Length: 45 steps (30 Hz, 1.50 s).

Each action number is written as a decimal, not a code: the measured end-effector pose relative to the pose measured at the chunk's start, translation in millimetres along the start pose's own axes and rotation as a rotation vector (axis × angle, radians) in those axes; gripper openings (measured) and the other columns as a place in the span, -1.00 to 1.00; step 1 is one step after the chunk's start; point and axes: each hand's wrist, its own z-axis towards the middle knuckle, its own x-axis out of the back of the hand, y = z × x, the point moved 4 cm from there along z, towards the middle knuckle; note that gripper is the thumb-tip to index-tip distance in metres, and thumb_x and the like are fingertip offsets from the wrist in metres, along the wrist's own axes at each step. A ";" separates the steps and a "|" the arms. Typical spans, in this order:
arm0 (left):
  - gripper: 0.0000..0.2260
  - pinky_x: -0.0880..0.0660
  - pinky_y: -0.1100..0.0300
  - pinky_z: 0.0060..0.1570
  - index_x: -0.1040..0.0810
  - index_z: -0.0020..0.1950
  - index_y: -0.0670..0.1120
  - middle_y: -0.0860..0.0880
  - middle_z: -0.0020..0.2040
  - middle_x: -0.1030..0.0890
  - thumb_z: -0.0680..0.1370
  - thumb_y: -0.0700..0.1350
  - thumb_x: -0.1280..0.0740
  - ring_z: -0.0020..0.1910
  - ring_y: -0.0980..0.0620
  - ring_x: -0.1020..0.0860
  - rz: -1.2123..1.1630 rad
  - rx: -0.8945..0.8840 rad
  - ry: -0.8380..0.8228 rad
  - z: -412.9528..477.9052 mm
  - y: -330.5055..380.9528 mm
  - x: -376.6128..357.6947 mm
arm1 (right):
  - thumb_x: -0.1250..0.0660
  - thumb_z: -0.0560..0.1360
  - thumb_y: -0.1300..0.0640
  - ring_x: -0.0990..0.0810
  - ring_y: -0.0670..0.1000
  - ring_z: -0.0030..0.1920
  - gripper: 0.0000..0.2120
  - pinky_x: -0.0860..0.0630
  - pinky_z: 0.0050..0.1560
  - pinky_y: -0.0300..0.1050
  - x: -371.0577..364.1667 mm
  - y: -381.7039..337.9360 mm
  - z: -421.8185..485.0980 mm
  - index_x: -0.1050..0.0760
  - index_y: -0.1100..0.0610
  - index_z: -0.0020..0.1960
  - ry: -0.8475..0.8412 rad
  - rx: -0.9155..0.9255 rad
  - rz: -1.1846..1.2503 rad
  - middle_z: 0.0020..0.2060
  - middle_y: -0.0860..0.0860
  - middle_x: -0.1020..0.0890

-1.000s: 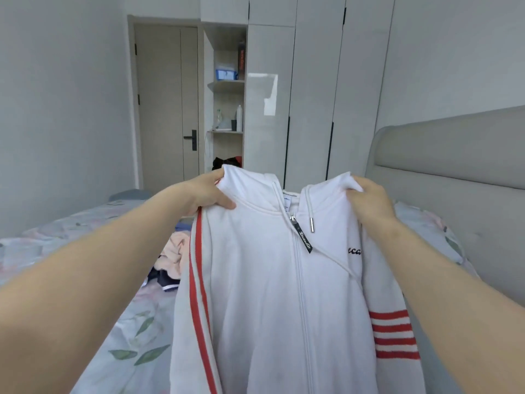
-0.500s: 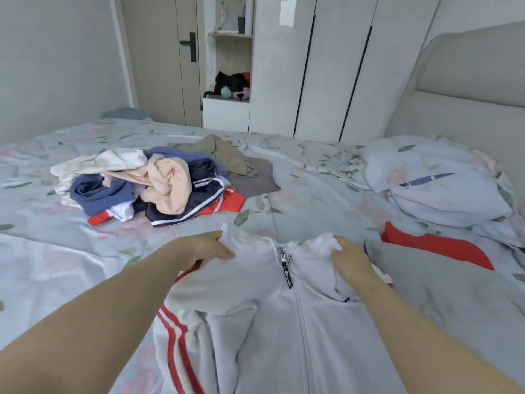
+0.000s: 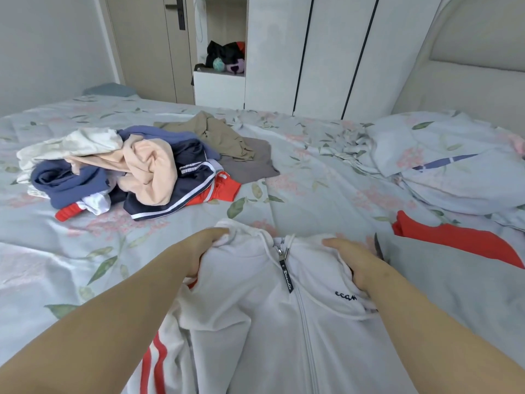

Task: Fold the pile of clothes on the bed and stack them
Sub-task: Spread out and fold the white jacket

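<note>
White jacket (image 3: 255, 322) (zipped) is gripped at shoulders by left hand (image 3: 199, 250) and right hand (image 3: 358, 265).

The white jacket (image 3: 255, 322) is showing small dark letters on its chest. They are looking like "ecgm", and the right hand (image 3: 358, 264) is hiding the rest. The dark zipper tag (image 3: 286, 275) is carrying tiny curly writing, too small to read.
</note>
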 end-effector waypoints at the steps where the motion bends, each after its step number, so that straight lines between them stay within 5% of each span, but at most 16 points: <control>1: -0.64 -0.51 -0.02 0.14 -0.58 0.18 -0.17 -0.23 -0.01 -0.65 0.43 -0.07 -0.41 -0.05 -0.17 -0.60 0.011 -0.010 0.009 -1.3 0.4 -1.9 | -0.30 0.54 0.18 -0.56 0.14 0.02 -0.76 -0.48 0.05 -0.03 -1.1 -4.0 3.3 -0.49 0.21 0.18 0.031 0.034 -0.005 0.04 0.18 -0.60; 8: -0.69 -0.56 0.21 -0.17 -0.48 0.20 -0.03 0.00 -0.02 -0.60 0.55 -0.35 -0.23 -0.09 0.02 -0.58 -0.221 -0.665 -0.166 -85.6 92.4 -25.0 | -0.22 0.42 0.30 -0.56 0.04 -0.17 -0.87 -0.45 -0.05 -0.12 3.5 -103.2 -52.6 -0.51 0.14 -0.16 -0.033 0.597 0.521 -0.19 0.09 -0.58; 12: -0.90 -0.50 0.09 0.14 -0.58 0.01 -0.06 -0.02 -0.04 -0.64 0.57 -0.10 -0.28 0.03 -0.04 -0.61 -0.417 -0.692 -0.312 -118.8 98.1 -16.7 | -0.20 0.52 0.04 -0.57 -0.01 -0.36 -0.59 -0.50 -0.26 -0.27 15.4 -112.0 -92.2 -0.48 0.11 -0.48 -0.173 0.562 0.786 -0.43 0.03 -0.54; 14: -0.75 -0.55 0.15 0.01 -0.63 -0.04 -0.11 -0.06 -0.10 -0.67 0.55 0.06 -0.30 -0.07 -0.02 -0.65 -0.324 -0.478 -0.257 -107.6 68.2 -14.1 | -0.23 0.52 -0.04 -0.54 0.03 -0.34 -0.54 -0.49 -0.28 -0.24 18.0 -82.3 -89.3 -0.48 0.11 -0.50 -0.146 0.377 0.592 -0.46 0.06 -0.52; 16: -0.74 -0.56 0.15 -0.09 -0.63 0.07 -0.19 -0.12 -0.12 -0.67 0.53 -0.02 -0.34 -0.16 -0.03 -0.63 -0.009 -0.285 -0.083 -88.7 26.2 -6.8 | -0.28 0.53 0.08 -0.61 0.09 -0.22 -0.73 -0.54 -0.19 -0.17 16.8 -36.4 -69.8 -0.63 0.22 -0.20 -0.141 0.149 0.257 -0.33 0.13 -0.64; 19: -0.71 -0.52 0.06 -0.03 -0.54 0.14 -0.25 -0.15 -0.08 -0.59 0.49 -0.15 -0.42 -0.13 -0.06 -0.55 0.415 -0.082 0.058 -64.1 -23.8 2.0 | -0.16 0.61 0.23 -0.63 0.08 -0.09 -0.71 -0.53 -0.03 -0.12 14.5 27.5 -64.2 -0.46 0.40 0.23 -0.124 -0.038 -0.298 0.09 0.29 -0.61; 21: -0.64 -0.53 0.03 0.00 -0.53 0.15 -0.27 -0.19 -0.02 -0.60 0.45 -0.11 -0.47 -0.09 -0.12 -0.56 0.387 -0.112 0.158 -55.2 -29.5 5.2 | -0.18 0.60 0.23 -0.53 0.06 -0.22 -0.68 -0.48 -0.27 -0.15 17.8 35.5 -67.2 -0.41 0.39 0.29 -0.036 -0.050 -0.262 0.21 0.30 -0.53; 23: -0.41 -0.52 0.02 -0.01 -0.40 0.32 -0.28 -0.22 0.13 -0.55 0.42 -0.02 -0.49 -0.02 -0.15 -0.55 0.297 -0.223 0.221 -53.0 -19.4 2.4 | -0.24 0.59 0.18 -0.51 0.06 -0.21 -0.69 -0.45 -0.29 -0.18 24.2 28.7 -64.0 -0.46 0.35 0.23 -0.001 -0.003 -0.204 0.07 0.24 -0.59; 26: -0.21 -0.45 0.04 0.12 -0.23 0.43 0.04 -0.10 0.29 -0.43 0.31 0.21 -0.50 0.15 -0.10 -0.48 0.379 -0.212 0.076 -54.0 -10.8 -8.7 | -0.37 0.51 0.05 -0.60 0.07 -0.05 -0.69 -0.51 -0.06 -0.12 16.6 22.5 -64.1 -0.57 0.28 0.10 -0.187 -0.106 -0.150 -0.15 0.10 -0.69; 28: -0.22 -0.42 0.08 0.17 -0.31 0.32 0.18 0.02 0.28 -0.41 0.17 0.34 -0.47 0.22 -0.03 -0.43 0.615 -0.171 -0.066 -59.1 -10.2 -10.1 | -0.38 0.48 0.01 -0.62 0.05 0.03 -0.72 -0.51 0.02 -0.14 14.0 19.8 -64.4 -0.59 0.17 0.09 -0.288 -0.085 -0.180 -0.07 0.06 -0.70; 30: -0.34 -0.39 0.15 0.15 -0.31 0.32 0.25 0.10 0.33 -0.34 0.28 0.28 -0.46 0.29 0.02 -0.35 0.874 -0.159 -0.218 -73.3 -13.3 -13.7 | -0.37 0.48 0.07 -0.61 -0.02 0.01 -0.81 -0.52 0.05 -0.18 17.1 23.1 -62.7 -0.57 0.06 0.09 -0.355 -0.033 -0.242 -0.05 -0.01 -0.68; 33: -0.27 -0.34 0.17 0.24 -0.14 0.45 0.26 0.10 0.42 -0.23 0.41 0.09 -0.48 0.35 0.01 -0.29 1.105 -0.121 -0.293 -82.0 -29.0 -13.6 | -0.46 0.39 0.04 -0.50 -0.03 0.18 -0.44 -0.44 0.21 -0.16 18.6 34.7 -64.3 -0.35 -0.08 0.34 -0.406 -0.024 -0.458 0.25 -0.05 -0.49; 37: -0.03 -0.29 0.05 0.34 0.11 0.52 0.25 -0.01 0.48 -0.16 0.33 0.19 -0.50 0.43 -0.09 -0.22 1.399 -0.288 -0.079 -78.3 -39.1 -18.4 | -0.53 0.29 -0.12 -0.30 -0.01 0.39 0.01 -0.28 0.33 -0.19 4.2 38.9 -72.9 0.03 -0.14 0.53 -0.387 0.096 -0.962 0.45 -0.06 -0.24; 40: 0.12 -0.51 0.11 -0.08 0.25 0.52 0.19 -0.08 0.35 -0.27 0.27 0.13 -0.54 0.24 -0.13 -0.43 1.291 -0.314 0.014 -71.6 -42.5 -19.8 | -0.52 0.33 -0.08 -0.26 0.04 0.44 0.07 -0.29 0.29 -0.18 -1.4 33.4 -76.5 0.16 -0.05 0.55 -0.312 0.112 -1.076 0.50 -0.03 -0.17; 42: 0.18 -0.51 0.15 -0.24 0.20 0.51 0.12 -0.06 0.14 -0.43 0.16 0.13 -0.56 0.00 -0.06 -0.52 1.166 -0.279 0.108 -67.9 -41.6 -15.6 | -0.53 0.30 -0.11 -0.32 0.06 0.40 0.06 -0.35 0.28 -0.13 -3.6 35.7 -75.0 0.09 0.03 0.55 -0.259 0.103 -1.127 0.47 0.00 -0.23; 45: -0.27 -0.41 0.26 -0.28 -0.30 0.20 -0.10 0.02 -0.12 -0.52 0.20 0.11 -0.58 -0.20 0.08 -0.50 1.092 -0.191 0.186 -63.6 -39.3 -10.2 | -0.52 0.31 -0.11 -0.45 0.03 0.22 -0.10 -0.44 0.16 -0.15 -8.3 41.8 -73.6 -0.15 0.14 0.47 -0.213 0.091 -1.149 0.32 0.02 -0.41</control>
